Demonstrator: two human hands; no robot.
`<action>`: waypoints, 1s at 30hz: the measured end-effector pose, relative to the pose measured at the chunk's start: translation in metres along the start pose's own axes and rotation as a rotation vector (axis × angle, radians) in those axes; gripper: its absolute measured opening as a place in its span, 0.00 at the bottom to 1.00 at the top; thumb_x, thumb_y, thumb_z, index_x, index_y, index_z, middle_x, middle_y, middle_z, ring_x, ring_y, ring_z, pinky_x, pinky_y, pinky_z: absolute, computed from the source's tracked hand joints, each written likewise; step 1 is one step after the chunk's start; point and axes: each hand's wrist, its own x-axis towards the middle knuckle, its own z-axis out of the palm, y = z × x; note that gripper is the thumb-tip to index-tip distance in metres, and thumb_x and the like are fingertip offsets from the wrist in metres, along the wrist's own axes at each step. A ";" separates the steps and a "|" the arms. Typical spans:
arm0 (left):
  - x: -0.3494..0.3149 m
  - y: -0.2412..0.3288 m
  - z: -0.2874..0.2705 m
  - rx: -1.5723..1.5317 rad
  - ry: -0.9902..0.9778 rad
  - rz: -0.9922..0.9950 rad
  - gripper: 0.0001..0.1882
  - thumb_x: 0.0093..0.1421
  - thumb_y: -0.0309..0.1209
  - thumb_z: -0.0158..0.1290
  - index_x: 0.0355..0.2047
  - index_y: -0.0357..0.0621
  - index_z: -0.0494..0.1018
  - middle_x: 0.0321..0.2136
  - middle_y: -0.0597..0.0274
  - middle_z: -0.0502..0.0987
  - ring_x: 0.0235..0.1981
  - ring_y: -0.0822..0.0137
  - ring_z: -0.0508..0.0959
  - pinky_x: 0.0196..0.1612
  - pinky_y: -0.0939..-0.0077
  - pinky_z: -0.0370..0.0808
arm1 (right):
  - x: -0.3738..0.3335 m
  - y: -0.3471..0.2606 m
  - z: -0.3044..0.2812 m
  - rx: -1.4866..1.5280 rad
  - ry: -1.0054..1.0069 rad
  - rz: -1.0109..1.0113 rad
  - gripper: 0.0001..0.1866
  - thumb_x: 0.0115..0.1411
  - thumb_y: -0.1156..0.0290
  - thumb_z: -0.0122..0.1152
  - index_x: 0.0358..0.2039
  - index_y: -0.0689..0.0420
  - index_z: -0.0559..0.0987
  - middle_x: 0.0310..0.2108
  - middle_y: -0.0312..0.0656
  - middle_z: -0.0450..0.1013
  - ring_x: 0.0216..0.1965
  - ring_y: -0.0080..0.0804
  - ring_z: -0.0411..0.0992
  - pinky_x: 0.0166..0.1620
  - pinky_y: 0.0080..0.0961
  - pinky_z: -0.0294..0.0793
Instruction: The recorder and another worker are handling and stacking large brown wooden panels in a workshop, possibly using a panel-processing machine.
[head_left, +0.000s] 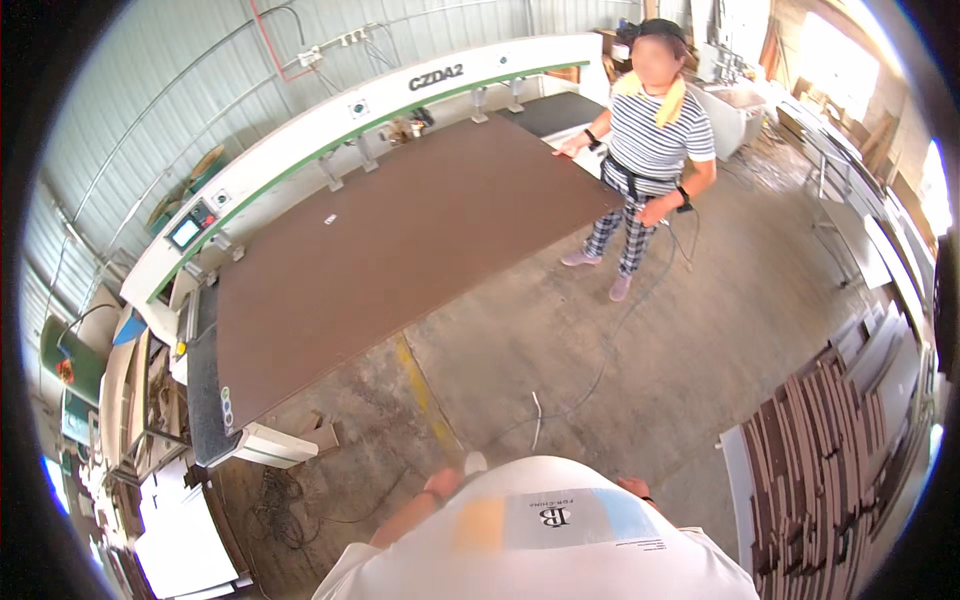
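My left hand hangs low in front of my white shirt, smeared by motion, its fingers not clear. On the other side, my right hand shows only in part past the shirt's edge, its fingers hidden. Neither hand is seen touching the large brown board, which lies flat on the long machine ahead. Across from me a co-worker in a striped shirt stands by the board's right end, one hand at its edge and the other hand lowered near its corner.
The machine's white beam spans above the board, with a control screen at its left end. Stacked brown strips stand at the right. A cable crosses the concrete floor. White panels and scraps lie at the lower left.
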 end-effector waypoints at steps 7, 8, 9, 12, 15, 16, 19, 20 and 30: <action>-0.019 -0.063 0.058 0.164 0.036 0.048 0.14 0.55 0.38 0.44 0.32 0.45 0.76 0.34 0.49 0.76 0.34 0.52 0.77 0.38 0.56 0.74 | 0.058 -0.009 0.017 -0.167 -0.233 -0.192 0.17 0.53 0.57 0.54 0.35 0.57 0.78 0.31 0.43 0.76 0.32 0.35 0.74 0.34 0.34 0.73; -0.008 -0.073 0.065 0.158 0.039 0.082 0.15 0.54 0.38 0.44 0.32 0.45 0.76 0.34 0.49 0.76 0.35 0.51 0.77 0.38 0.56 0.74 | 0.065 -0.015 0.020 0.402 -0.207 0.165 0.15 0.54 0.60 0.54 0.35 0.58 0.77 0.28 0.42 0.76 0.27 0.31 0.73 0.30 0.31 0.72; 0.004 -0.082 0.069 0.095 0.067 0.090 0.15 0.54 0.39 0.44 0.33 0.45 0.76 0.33 0.48 0.76 0.35 0.50 0.77 0.38 0.56 0.73 | 0.070 -0.022 0.022 0.973 -0.152 0.506 0.13 0.54 0.63 0.54 0.34 0.59 0.77 0.25 0.40 0.75 0.23 0.28 0.72 0.26 0.28 0.72; 0.010 -0.125 0.098 -0.347 0.291 0.017 0.17 0.53 0.42 0.45 0.33 0.44 0.76 0.32 0.47 0.76 0.36 0.48 0.76 0.39 0.56 0.73 | 0.084 -0.063 0.019 0.969 -0.190 0.463 0.11 0.55 0.67 0.53 0.32 0.61 0.76 0.24 0.40 0.74 0.19 0.26 0.70 0.23 0.23 0.71; 0.020 -0.113 0.081 -0.189 0.211 0.066 0.17 0.53 0.43 0.46 0.32 0.44 0.76 0.31 0.46 0.76 0.36 0.48 0.76 0.39 0.56 0.72 | 0.076 -0.081 0.008 0.780 -0.228 0.387 0.12 0.55 0.66 0.53 0.32 0.62 0.76 0.24 0.42 0.74 0.20 0.28 0.71 0.23 0.24 0.71; 0.024 -0.102 0.065 0.035 0.086 0.118 0.17 0.52 0.43 0.47 0.32 0.45 0.77 0.31 0.47 0.76 0.36 0.48 0.76 0.39 0.57 0.72 | 0.072 -0.079 0.007 0.787 -0.211 0.397 0.12 0.55 0.66 0.53 0.32 0.62 0.76 0.24 0.42 0.74 0.20 0.28 0.71 0.23 0.24 0.71; 0.031 -0.093 0.034 -0.307 0.008 0.025 0.16 0.51 0.43 0.48 0.30 0.46 0.77 0.32 0.47 0.76 0.36 0.49 0.76 0.37 0.58 0.72 | 0.062 -0.049 0.027 0.879 -0.167 0.390 0.12 0.55 0.66 0.53 0.33 0.63 0.76 0.25 0.42 0.75 0.21 0.29 0.71 0.24 0.26 0.72; 0.031 -0.097 0.030 -0.304 0.011 0.027 0.16 0.51 0.43 0.48 0.30 0.46 0.77 0.32 0.47 0.76 0.36 0.49 0.76 0.37 0.58 0.72 | 0.056 -0.046 0.037 0.882 -0.164 0.387 0.12 0.55 0.66 0.53 0.33 0.63 0.76 0.25 0.42 0.75 0.21 0.29 0.71 0.24 0.26 0.72; 0.031 -0.073 -0.054 -0.111 -0.051 0.047 0.18 0.53 0.44 0.44 0.31 0.44 0.76 0.33 0.48 0.76 0.37 0.52 0.76 0.40 0.60 0.70 | -0.016 -0.116 0.026 0.822 -0.002 0.717 0.19 0.50 0.54 0.56 0.35 0.55 0.80 0.35 0.42 0.76 0.41 0.37 0.73 0.44 0.30 0.71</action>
